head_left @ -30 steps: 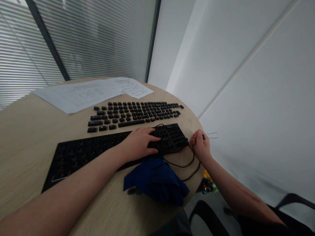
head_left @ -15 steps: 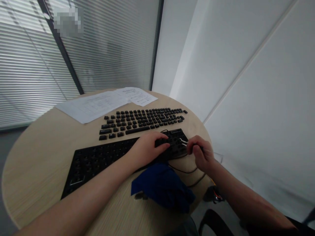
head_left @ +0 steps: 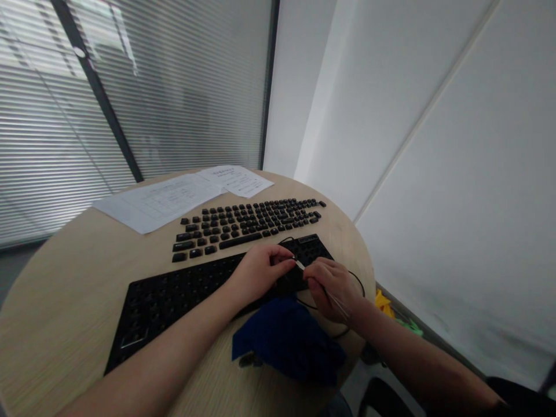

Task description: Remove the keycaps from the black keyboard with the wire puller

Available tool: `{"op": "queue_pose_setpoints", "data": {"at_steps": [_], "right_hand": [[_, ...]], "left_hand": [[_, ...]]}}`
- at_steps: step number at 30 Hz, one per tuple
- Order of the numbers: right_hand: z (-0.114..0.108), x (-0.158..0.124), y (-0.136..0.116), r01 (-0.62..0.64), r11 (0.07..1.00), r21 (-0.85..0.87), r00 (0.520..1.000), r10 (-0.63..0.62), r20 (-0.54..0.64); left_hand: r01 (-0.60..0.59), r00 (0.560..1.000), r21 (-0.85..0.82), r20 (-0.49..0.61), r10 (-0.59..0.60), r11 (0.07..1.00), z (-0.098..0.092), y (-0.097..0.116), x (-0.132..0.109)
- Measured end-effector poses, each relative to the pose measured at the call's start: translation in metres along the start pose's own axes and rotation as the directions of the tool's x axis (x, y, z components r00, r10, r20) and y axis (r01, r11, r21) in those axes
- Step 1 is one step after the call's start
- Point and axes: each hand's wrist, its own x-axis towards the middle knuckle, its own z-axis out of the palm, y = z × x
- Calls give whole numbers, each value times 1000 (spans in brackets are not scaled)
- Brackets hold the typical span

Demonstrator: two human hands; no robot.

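Note:
A black keyboard base (head_left: pixel 174 295) without its keycaps lies slanted across the front of the table. Over its right part, my left hand (head_left: pixel 260 269) has thumb and forefinger pinched at the tip of a thin metal tool (head_left: pixel 299 264); anything small between those fingertips is too small to make out. My right hand (head_left: pixel 330 286) is closed round that wire-like tool, whose thin wires stick out behind the fist. Behind the base, black keycaps (head_left: pixel 241 224) lie in keyboard-like rows, with the long space bar (head_left: pixel 240 240) at their front.
A crumpled blue cloth (head_left: pixel 289 341) lies at the front edge of the round wooden table (head_left: pixel 56 301). White printed papers (head_left: pixel 163 200) lie at the back left. A black cable (head_left: pixel 358 281) curves at the right. Yellow and green items (head_left: pixel 384 302) are on the floor.
My right hand has moved left with the tool, bringing its tip to my left fingers. My left thumb and forefinger have closed together. The view has shifted slightly.

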Motion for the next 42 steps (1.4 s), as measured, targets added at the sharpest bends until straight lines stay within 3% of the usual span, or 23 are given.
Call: {"op": "queue_pose_setpoints", "data": {"at_steps": [10, 12, 17, 28, 30, 32, 33, 35, 38, 42], "right_hand": [[-12, 1, 13, -208, 936, -285, 976, 218, 4], [-12, 2, 15, -217, 940, -264, 974, 228, 11], [-6, 3, 18, -245, 964, -102, 953, 259, 159], [1, 4, 31, -233, 971, -46, 949, 237, 207], [-8, 3, 53, -269, 960, -82, 941, 280, 192], [-20, 2, 90, -340, 932, -128, 921, 357, 155], [-25, 2, 113, -420, 892, -167, 886, 444, 138], [-32, -1, 162, -594, 757, -274, 758, 640, 124], [-28, -8, 221, -659, 684, -312, 682, 719, 136], [-8, -15, 261, -692, 655, -304, 639, 751, 167]], "left_hand": [[94, 995, -175, -24, -100, 980, -5, -12, 8], [104, 994, -177, 2, -105, 979, -4, -11, 8], [105, 994, -145, 57, -97, 984, -1, -11, 6], [104, 991, -151, 103, -89, 983, 2, -9, 4], [110, 992, -116, 81, -101, 987, 1, -7, 4], [92, 995, -67, 44, -89, 994, -1, -5, 3], [72, 997, -45, 25, -71, 996, -3, -5, 2], [28, 1000, -22, -9, -28, 999, -6, -4, 2], [2, 999, 1, -46, -2, 1000, -7, -4, 1], [3, 999, 41, -55, -1, 999, -6, -9, 3]]}}
